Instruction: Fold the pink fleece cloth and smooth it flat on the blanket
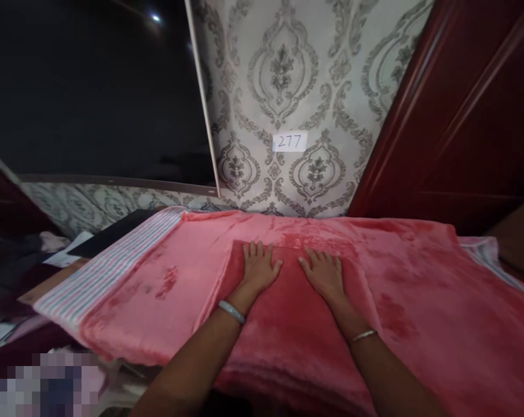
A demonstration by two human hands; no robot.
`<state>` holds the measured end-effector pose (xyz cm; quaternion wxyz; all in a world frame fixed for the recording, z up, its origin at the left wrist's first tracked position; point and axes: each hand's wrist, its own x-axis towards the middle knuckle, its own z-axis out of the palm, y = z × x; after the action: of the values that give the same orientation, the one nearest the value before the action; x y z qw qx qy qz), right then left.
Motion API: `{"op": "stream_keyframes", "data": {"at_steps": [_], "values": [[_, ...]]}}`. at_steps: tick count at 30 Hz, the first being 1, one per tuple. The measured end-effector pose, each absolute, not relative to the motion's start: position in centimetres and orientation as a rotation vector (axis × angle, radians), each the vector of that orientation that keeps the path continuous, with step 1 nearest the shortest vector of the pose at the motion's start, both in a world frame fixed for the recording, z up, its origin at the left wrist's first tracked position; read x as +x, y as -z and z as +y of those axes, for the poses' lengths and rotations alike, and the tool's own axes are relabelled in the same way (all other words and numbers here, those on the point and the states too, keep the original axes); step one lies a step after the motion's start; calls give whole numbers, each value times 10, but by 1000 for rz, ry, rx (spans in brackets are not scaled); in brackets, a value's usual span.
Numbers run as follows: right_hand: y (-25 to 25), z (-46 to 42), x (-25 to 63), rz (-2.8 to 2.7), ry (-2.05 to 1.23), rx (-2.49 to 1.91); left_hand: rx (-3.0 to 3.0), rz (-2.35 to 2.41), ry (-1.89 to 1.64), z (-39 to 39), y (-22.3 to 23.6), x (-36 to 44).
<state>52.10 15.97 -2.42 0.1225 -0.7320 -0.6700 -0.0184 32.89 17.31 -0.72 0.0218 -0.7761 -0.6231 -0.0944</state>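
Note:
A pink fleece blanket [418, 289] lies spread over a flat surface, with a striped white-and-teal border [107, 277] along its left end. A folded layer of the blanket [288, 330] sits in the middle, its upper edge under my fingertips. My left hand [259, 267] presses flat on this layer with the fingers spread, and a pale bangle [231, 311] circles that wrist. My right hand [325, 275] rests flat beside it, also spread, wearing a thin metal bangle [363, 336]. Neither hand grips anything.
Behind the blanket rise a damask-papered wall [283, 75] bearing a paper label reading 277 [290, 141], a black wall-mounted screen [92, 87] and a dark red door [435, 116]. A heap of clothes [14, 272] lies at the left.

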Motion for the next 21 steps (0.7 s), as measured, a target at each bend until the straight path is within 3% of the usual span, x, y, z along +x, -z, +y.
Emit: {"op": "stream_keyframes", "data": {"at_steps": [15, 21], "values": [[21, 153, 517, -1955, 112, -2104, -2301, -2057, 231, 183, -30, 287], [17, 154, 522, -1925, 17, -2104, -2333, -2139, 304, 190, -16, 275]]}}
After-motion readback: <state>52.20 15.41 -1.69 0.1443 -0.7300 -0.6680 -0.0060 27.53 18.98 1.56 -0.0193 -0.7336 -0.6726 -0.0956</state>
